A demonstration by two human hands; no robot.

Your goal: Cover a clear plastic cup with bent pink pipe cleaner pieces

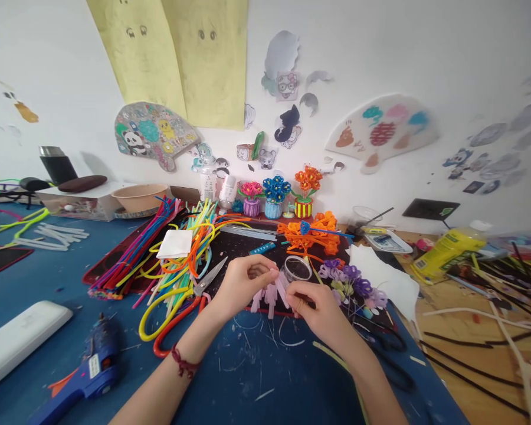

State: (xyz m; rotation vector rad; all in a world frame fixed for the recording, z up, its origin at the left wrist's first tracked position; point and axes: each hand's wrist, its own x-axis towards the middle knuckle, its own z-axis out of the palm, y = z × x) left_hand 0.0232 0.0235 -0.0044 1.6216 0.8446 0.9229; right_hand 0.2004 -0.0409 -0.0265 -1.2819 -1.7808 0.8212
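My left hand [243, 284] is closed, thumb and forefinger pinched at the upper end of a pale pink pipe cleaner piece [282, 289]. At its lower end my right hand [313, 302] has its fingers closed on the same piece. Short pale pink pipe cleaner pieces [265, 296] lie just behind and below the fingertips. A clear round cup [298, 268] stands right behind the hands. Left of my left hand lie scissors [210, 277] with red and yellow handles, their blades apart.
Bundled colourful pipe cleaners [148, 245] lie at the left, near a blue glue gun [98, 360] and a white case [24, 342]. Orange pipe cleaner flowers [321, 231] and purple flowers [358, 283] lie at the right. Small flower pots [273, 208] line the wall. A yellow bottle [449, 255] stands far right.
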